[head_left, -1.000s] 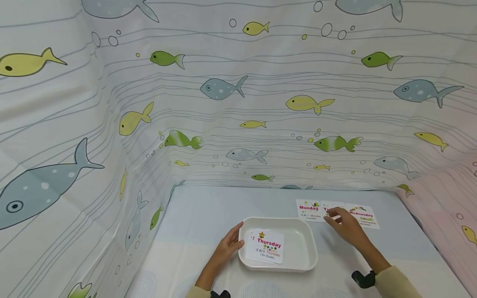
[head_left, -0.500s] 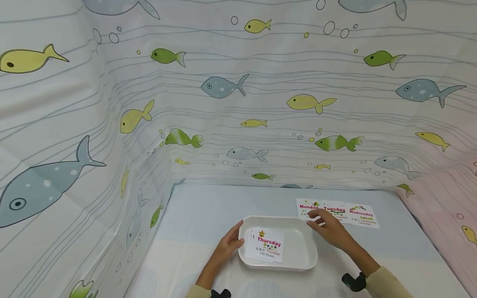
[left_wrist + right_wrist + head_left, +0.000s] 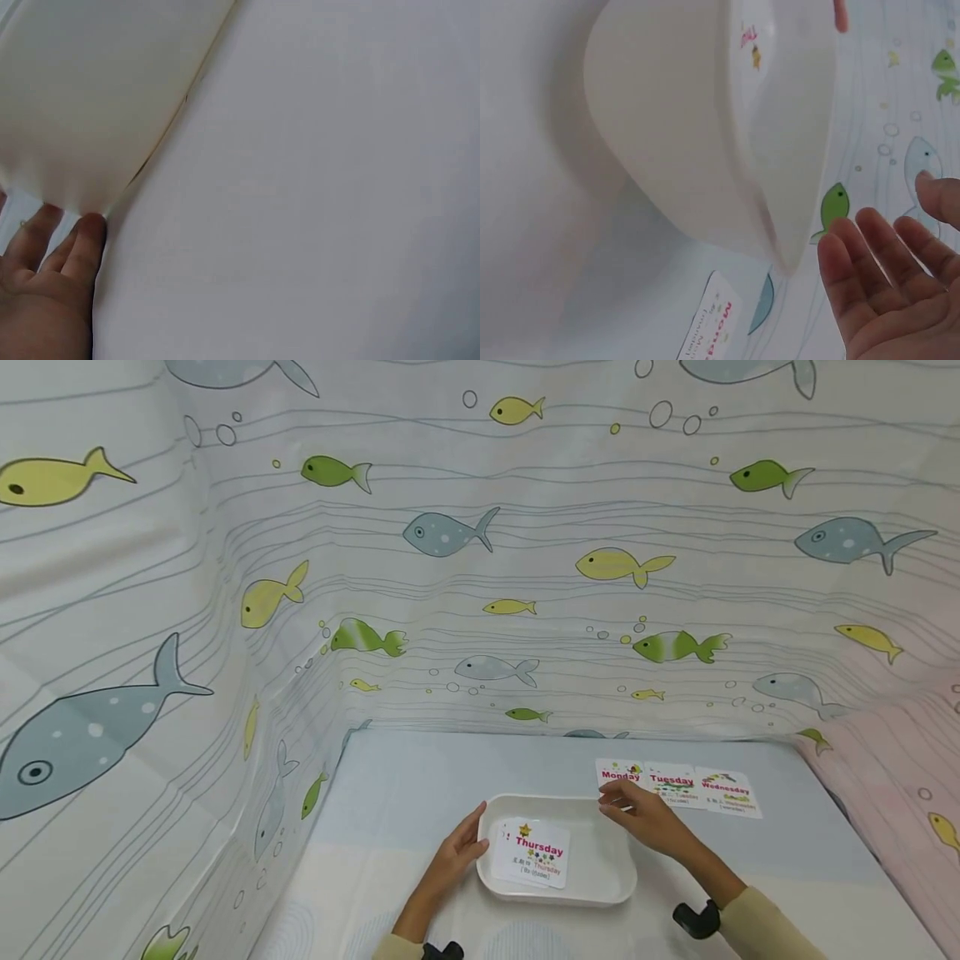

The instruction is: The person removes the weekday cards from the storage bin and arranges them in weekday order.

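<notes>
A white plastic tray [image 3: 600,852] stands on the table in the head view. In it lies a white card printed "Thursday" [image 3: 542,870], with another card partly hidden underneath. My left hand [image 3: 450,860] grips the tray's left end, thumb at the rim and fingers along the outside; the left wrist view shows fingertips [image 3: 91,221] against the tray wall. Over the tray's back right corner hovers my right hand [image 3: 648,818], holding nothing, its fingers loosely bent. The right wrist view shows its fingers [image 3: 840,262] apart from the tray.
Behind the tray to the right, cards reading "Monday" [image 3: 609,770], "Tuesday" [image 3: 673,797] and "Wednesday" [image 3: 729,802] lie in a row. My right hand partly covers the Monday card. Fish-patterned cloth [image 3: 555,627] surrounds the table [image 3: 420,768] at the back and sides.
My right hand has moved left from above the Tuesday card to the tray's back right corner, uncovering that card. The left hand stays at the tray's left end.
</notes>
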### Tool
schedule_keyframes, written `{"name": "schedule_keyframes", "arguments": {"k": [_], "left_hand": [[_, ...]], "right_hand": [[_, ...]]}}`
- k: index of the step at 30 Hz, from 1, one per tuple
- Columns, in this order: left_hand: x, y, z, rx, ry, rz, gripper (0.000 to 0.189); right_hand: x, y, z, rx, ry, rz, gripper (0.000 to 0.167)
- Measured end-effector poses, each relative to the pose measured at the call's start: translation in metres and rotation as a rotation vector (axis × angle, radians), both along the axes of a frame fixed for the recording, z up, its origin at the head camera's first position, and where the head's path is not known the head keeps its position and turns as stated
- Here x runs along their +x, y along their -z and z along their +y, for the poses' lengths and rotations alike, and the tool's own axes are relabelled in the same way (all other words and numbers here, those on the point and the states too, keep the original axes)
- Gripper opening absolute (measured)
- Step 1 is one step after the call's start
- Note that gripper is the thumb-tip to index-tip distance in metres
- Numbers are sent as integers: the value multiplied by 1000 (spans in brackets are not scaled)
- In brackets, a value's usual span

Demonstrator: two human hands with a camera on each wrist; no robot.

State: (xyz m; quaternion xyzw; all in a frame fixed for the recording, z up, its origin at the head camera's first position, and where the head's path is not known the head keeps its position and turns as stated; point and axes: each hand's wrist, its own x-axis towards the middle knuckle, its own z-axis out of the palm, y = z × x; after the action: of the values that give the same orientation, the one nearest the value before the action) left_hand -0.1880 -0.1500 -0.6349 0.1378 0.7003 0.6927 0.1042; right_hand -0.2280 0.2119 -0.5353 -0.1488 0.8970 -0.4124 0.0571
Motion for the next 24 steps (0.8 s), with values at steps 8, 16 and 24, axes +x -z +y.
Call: {"name": "schedule_keyframes", "arguments": {"k": [8,16,24], "left_hand": [[-1,1,-1,3,-1,-11,62],[0,1,0,-10,-17,-62,58],[-1,-2,0,-37,-20,-54,55]], "right_hand": [[-9,-4,-19,26,-160,32,29],[-21,-3,-39,58,-296,39,31],[-28,-1,-57,105,-369,29,31]]}}
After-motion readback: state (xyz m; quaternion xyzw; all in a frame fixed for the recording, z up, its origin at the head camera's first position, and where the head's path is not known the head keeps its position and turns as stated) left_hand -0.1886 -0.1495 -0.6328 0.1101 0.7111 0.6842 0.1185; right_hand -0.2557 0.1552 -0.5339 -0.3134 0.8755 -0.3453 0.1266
